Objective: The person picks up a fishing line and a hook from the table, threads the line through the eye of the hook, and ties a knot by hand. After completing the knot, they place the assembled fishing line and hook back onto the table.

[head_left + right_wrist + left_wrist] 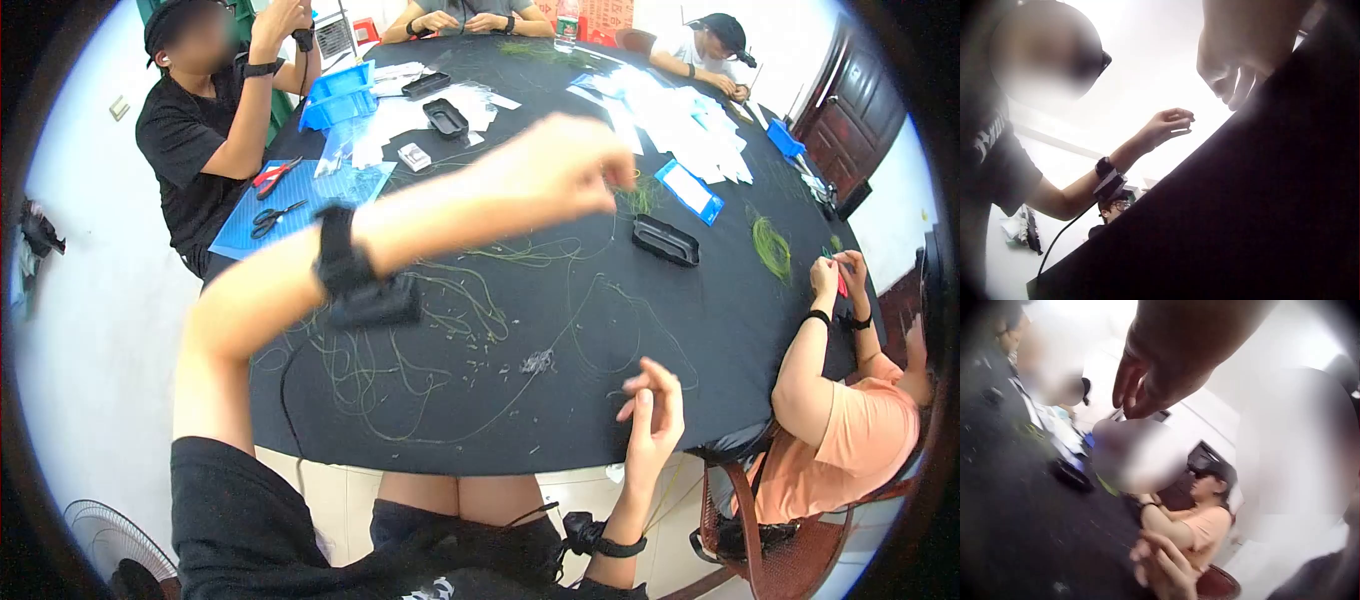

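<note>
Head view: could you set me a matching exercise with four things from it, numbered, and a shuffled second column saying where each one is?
Things
1. Left hand
2. Right hand
3. Red-handled pliers
4. Coiled green cord

Places
A. By the near edge of the table
B. Lying in front of the person in orange
C. Raised, reaching out above the table
D. On the ribbed blue mat

Pairs: 1-C, 2-A, 3-D, 4-B
</note>
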Demonstrator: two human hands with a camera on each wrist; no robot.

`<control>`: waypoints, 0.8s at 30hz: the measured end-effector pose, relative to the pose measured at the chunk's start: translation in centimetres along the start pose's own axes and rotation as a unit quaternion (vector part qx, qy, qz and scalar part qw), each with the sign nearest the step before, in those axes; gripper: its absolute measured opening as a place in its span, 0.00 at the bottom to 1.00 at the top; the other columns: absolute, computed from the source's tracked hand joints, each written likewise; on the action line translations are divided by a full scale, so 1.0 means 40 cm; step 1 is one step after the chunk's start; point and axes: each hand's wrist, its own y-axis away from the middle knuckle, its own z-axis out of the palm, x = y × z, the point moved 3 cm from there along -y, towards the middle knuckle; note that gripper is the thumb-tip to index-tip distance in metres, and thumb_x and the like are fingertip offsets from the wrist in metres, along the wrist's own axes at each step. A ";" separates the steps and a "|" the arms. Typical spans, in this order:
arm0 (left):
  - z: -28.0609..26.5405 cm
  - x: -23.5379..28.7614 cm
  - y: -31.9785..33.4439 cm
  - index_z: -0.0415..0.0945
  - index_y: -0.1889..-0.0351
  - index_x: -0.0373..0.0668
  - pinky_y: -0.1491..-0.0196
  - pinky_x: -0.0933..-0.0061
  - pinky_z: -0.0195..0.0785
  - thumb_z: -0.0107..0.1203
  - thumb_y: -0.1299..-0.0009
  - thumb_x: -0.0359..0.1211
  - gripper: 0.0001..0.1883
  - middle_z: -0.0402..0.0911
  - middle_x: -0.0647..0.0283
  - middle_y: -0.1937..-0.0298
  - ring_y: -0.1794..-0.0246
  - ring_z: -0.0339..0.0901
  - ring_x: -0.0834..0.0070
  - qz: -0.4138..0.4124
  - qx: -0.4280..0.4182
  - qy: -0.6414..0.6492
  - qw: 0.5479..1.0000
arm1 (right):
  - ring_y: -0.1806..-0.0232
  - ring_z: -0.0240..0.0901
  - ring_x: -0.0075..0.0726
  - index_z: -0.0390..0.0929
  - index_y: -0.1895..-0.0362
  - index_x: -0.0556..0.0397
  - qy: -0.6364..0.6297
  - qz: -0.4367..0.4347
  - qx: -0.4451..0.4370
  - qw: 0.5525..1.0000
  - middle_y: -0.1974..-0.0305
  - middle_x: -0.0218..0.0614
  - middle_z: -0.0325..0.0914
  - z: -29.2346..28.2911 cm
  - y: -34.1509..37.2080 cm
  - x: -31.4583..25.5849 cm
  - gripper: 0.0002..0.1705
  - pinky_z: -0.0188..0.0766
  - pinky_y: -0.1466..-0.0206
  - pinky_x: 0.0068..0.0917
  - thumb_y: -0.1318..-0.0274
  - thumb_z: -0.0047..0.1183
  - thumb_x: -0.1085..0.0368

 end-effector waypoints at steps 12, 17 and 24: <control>-0.133 0.371 0.204 0.80 0.68 0.38 0.64 0.77 0.72 0.67 0.49 0.24 0.10 0.81 0.62 0.64 0.67 0.79 0.74 -0.122 0.089 0.170 0.974 | 0.60 0.73 0.42 0.75 0.61 0.60 -0.198 -0.019 -0.249 0.948 0.69 0.39 0.77 0.080 0.192 -0.217 0.13 0.69 0.53 0.37 0.43 0.53 0.62; -0.132 0.304 0.311 0.74 0.51 0.38 0.62 0.79 0.72 0.66 0.46 0.23 0.23 0.78 0.59 0.58 0.67 0.80 0.79 -0.253 0.093 0.214 0.939 | 0.61 0.72 0.45 0.79 0.62 0.57 0.052 -0.168 -0.347 0.921 0.66 0.40 0.76 0.053 0.134 -0.265 0.11 0.68 0.56 0.34 0.48 0.55 0.64; -0.053 0.277 0.381 0.50 0.30 0.40 0.64 0.81 0.75 0.69 0.52 0.19 0.51 0.68 0.58 0.49 0.69 0.79 0.79 -0.351 -0.039 0.400 0.846 | 0.62 0.72 0.42 0.78 0.60 0.56 0.067 -0.176 -0.309 0.932 0.63 0.39 0.76 0.140 0.036 -0.270 0.15 0.69 0.59 0.34 0.57 0.61 0.72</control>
